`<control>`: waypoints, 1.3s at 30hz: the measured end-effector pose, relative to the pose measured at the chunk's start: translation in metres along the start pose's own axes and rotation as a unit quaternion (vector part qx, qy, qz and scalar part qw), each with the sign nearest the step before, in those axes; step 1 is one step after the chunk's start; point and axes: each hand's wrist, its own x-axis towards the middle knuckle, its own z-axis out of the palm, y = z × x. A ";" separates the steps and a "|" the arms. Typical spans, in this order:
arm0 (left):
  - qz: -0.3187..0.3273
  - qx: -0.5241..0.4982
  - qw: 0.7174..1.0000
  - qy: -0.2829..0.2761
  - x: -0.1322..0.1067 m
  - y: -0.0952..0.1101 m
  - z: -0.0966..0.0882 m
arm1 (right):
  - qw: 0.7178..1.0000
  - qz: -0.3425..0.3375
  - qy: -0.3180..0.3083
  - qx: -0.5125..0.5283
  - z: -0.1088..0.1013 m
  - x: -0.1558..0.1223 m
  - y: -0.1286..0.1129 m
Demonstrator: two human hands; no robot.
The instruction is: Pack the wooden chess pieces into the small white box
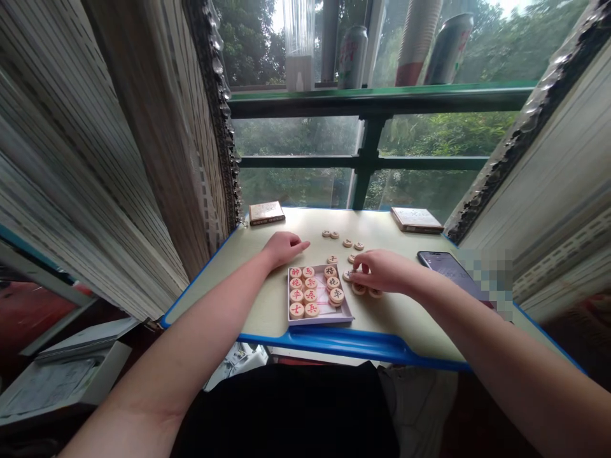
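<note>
Two bare hands lie over our bench [305, 224], a pale top with a blue front edge set against a window. Our right hand [379, 270] comes in from the right with its grip closed. Thumb and fingertips pinch one disc [348, 276], a round wooden piece sitting on the bench just beside the far right corner of the tray [321, 320].

Our left hand [282, 247] rests palm down on the bench, just beyond the tray's far left corner. Its grip is slack and holds nothing, the fingers half curled and the forefinger pointing right.

The tray is shallow and pale and lies near the front edge, between our two forearms. Inside it, red discs [310, 295] stand in two columns along the left side, and three dark discs [333, 282] run down the right side. We cannot read the characters on them. Loose discs [347, 243] are scattered on the bench beyond the right hand, and two more show just under its palm, near the tray.

A phone [449, 270] lies face up beside our right wrist. Two flat boxes sit at the far edge, well apart: a left box [266, 212] and a right box [416, 219]. On the green sill [382, 95] above stand two cans [352, 57], red cups [418, 41] in a stack between them, and clear cups [299, 38] farther left.
</note>
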 end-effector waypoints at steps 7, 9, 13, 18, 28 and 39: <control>-0.018 0.005 1.000 -0.002 0.001 -0.004 0.001 | 0.999 -0.008 -0.012 0.051 0.008 0.009 0.005; -0.019 0.004 1.000 -0.005 0.002 -0.006 0.002 | 0.999 0.015 0.025 0.040 0.013 0.008 0.001; -0.044 -0.008 0.999 -0.009 0.003 -0.006 0.003 | 0.997 0.033 0.071 -0.002 0.023 0.005 -0.010; -0.045 0.009 0.999 -0.003 0.001 -0.003 0.004 | 0.996 0.023 0.085 0.016 0.026 0.004 -0.012; -0.013 0.112 0.994 0.010 -0.002 -0.003 0.006 | 0.988 -0.005 0.122 0.097 0.027 0.008 0.010; -0.056 0.066 0.996 0.036 -0.003 -0.005 0.002 | 0.981 0.020 0.168 0.096 0.026 0.008 0.011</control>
